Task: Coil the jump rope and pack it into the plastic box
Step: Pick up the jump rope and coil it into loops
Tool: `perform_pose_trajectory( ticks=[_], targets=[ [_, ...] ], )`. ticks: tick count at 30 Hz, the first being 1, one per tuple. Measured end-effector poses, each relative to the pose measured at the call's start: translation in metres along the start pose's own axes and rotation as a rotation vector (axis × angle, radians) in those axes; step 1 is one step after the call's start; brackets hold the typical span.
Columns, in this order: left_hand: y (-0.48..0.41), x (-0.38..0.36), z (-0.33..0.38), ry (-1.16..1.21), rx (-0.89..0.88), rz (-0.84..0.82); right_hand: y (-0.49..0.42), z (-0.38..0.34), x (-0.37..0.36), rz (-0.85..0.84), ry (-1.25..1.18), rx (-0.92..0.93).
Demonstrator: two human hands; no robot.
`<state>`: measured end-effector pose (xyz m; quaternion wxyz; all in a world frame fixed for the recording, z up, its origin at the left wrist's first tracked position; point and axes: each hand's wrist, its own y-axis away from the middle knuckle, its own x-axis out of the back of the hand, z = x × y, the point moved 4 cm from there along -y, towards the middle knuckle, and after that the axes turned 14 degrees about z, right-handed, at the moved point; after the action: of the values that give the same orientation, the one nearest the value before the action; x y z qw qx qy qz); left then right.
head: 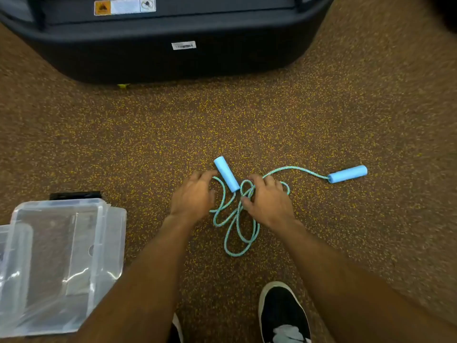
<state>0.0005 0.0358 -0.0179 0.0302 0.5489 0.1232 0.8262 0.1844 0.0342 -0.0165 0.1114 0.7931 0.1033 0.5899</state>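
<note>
A light blue jump rope lies in loose loops on the speckled brown floor. One foam handle rests between my hands; the other handle lies out to the right at the end of a free stretch of rope. My left hand is spread just left of the near handle, fingers apart, touching the floor by a rope loop. My right hand presses down on the crossing loops, thumb and fingers pinching the rope. The clear plastic box stands open at the lower left.
A large black machine base fills the far side. A small black object lies behind the box. A second clear plastic piece overlaps the box's left side. My black shoe is at the bottom.
</note>
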Motion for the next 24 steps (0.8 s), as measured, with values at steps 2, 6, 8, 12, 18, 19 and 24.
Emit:
perform_pose_trajectory(
  ticks=[2,6,8,12,18,19,24],
  targets=[
    [-0.012,-0.004,0.002,-0.102,-0.112,0.018,-0.009,0.001,-0.002,0.031,0.015,0.013],
    [-0.032,-0.016,0.01,-0.307,-0.378,0.053,-0.022,-0.011,-0.013,0.022,0.066,0.061],
    [-0.04,-0.022,0.015,-0.427,-0.519,0.038,-0.028,-0.019,-0.019,-0.003,0.096,0.086],
    [-0.055,-0.035,0.021,-0.583,-0.643,-0.019,-0.039,-0.02,-0.028,-0.032,0.142,0.119],
    [-0.061,-0.02,0.003,-0.576,-0.549,0.031,-0.046,0.005,-0.026,-0.108,0.099,0.055],
    [-0.062,-0.017,-0.003,-0.554,-0.503,0.023,-0.047,0.01,-0.025,-0.142,0.058,0.033],
    [-0.046,0.003,-0.021,-0.417,-0.241,-0.135,-0.044,0.027,-0.008,-0.368,0.147,0.021]
  ],
)
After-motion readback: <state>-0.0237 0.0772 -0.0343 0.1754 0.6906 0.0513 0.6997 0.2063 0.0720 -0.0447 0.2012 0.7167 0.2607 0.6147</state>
